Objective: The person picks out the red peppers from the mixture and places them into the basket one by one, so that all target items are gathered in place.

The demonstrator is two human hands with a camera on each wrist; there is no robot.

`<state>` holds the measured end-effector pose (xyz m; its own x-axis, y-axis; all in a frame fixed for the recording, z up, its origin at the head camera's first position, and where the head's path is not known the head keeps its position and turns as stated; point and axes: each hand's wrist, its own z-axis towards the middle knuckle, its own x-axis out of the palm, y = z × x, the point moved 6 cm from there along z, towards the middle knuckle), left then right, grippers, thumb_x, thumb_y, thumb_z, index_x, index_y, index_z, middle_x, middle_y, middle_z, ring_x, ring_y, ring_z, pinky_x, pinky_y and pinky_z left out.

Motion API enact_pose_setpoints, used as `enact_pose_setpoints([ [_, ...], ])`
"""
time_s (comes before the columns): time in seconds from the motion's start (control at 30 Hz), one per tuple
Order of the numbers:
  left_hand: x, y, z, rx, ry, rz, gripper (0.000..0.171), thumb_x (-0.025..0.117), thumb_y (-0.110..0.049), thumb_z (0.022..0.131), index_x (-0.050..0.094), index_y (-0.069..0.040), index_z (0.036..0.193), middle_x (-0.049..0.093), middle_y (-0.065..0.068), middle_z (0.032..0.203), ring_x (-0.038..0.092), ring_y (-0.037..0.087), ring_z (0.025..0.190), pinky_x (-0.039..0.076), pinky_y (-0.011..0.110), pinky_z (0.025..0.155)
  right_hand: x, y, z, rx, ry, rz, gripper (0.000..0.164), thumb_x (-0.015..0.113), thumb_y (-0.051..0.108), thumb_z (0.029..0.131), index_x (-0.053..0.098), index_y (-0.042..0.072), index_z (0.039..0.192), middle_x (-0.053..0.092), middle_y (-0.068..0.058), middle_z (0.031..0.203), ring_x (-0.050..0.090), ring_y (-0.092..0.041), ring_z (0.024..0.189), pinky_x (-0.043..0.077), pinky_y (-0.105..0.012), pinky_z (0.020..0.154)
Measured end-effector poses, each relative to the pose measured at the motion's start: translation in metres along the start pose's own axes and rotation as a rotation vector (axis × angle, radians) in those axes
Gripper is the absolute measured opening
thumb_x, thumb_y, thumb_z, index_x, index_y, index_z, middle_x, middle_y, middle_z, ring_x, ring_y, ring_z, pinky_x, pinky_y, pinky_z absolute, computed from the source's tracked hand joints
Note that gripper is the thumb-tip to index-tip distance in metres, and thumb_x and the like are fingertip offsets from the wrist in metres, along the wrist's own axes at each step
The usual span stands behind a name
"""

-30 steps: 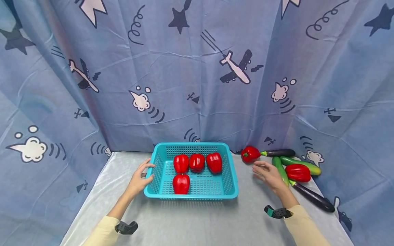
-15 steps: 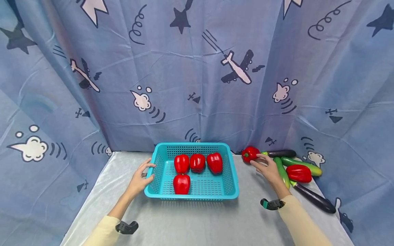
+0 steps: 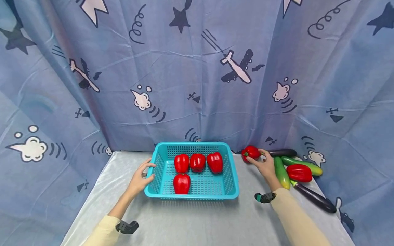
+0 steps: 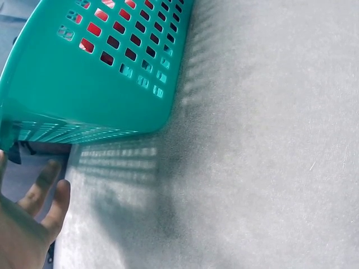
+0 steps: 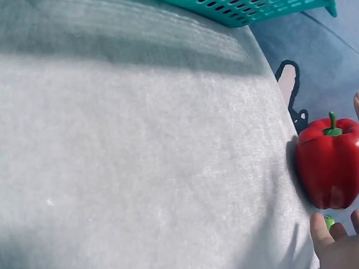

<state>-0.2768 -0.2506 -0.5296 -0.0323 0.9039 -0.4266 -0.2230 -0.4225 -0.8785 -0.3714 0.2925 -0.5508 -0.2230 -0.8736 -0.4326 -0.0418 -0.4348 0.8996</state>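
My left hand (image 3: 140, 177) rests at the left rim of a turquoise plastic basket (image 3: 197, 197), its index finger and thumb reaching to the edge. In the left wrist view, its other fingers (image 4: 56, 210) are spread beside the basket wall. Inside the basket are several red bell peppers (image 3: 181, 184). My right hand (image 3: 267, 167) is at another red bell pepper (image 3: 250, 153), which lies at the back of the table right of the basket. Thumb and fingers are spread around this pepper; the right wrist view shows a small gap between a fingertip (image 5: 318, 221) and the pepper's bottom.
Behind and right of my right hand lie a dark eggplant (image 3: 284, 153), a green cucumber (image 3: 280, 171), a yellow-tipped cucumber (image 3: 303, 165), one more red bell pepper (image 3: 299, 173) and a second eggplant (image 3: 317, 198). A blue patterned curtain (image 3: 197, 68) hangs behind the pale table (image 3: 197, 222).
My right hand has moved left and toward the back, from beside the pepper to around it, with its thumb now overlapping the pepper's front. The left hand and basket have stayed in place.
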Motion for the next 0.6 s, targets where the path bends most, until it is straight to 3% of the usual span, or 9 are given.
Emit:
enact_pose_setpoints([
  [0.33,0.001,-0.006,-0.001,0.033,-0.026,-0.011,0.037,0.067,0.012,0.090,0.061,0.006,0.125,0.030,0.028,0.157,0.060,0.050,0.110,0.054,0.058,0.088,0.008,-0.003,0.007,0.041,-0.038,-0.015,0.087,0.083,0.034,0.087,0.038,0.006,0.155,0.030,-0.022,0.159,0.025,-0.042,0.145,0.028,-0.060,0.114],
  [0.5,-0.002,-0.034,-0.008,0.025,-0.027,0.000,0.035,0.065,0.014,0.089,0.061,0.009,0.123,0.030,0.035,0.155,0.058,0.054,0.110,0.053,0.060,0.088,0.012,-0.005,0.011,0.051,-0.043,0.003,0.083,0.083,0.030,0.088,0.040,0.006,0.154,0.031,-0.023,0.159,0.027,-0.042,0.144,0.030,-0.061,0.113],
  [0.6,-0.002,-0.028,-0.007,0.011,-0.009,0.003,0.035,0.066,0.012,0.090,0.061,0.008,0.125,0.030,0.030,0.156,0.059,0.052,0.110,0.053,0.058,0.089,0.014,-0.006,0.013,0.052,-0.044,0.009,0.079,0.082,0.025,0.088,0.042,0.004,0.153,0.033,-0.023,0.158,0.031,-0.044,0.141,0.034,-0.060,0.111],
])
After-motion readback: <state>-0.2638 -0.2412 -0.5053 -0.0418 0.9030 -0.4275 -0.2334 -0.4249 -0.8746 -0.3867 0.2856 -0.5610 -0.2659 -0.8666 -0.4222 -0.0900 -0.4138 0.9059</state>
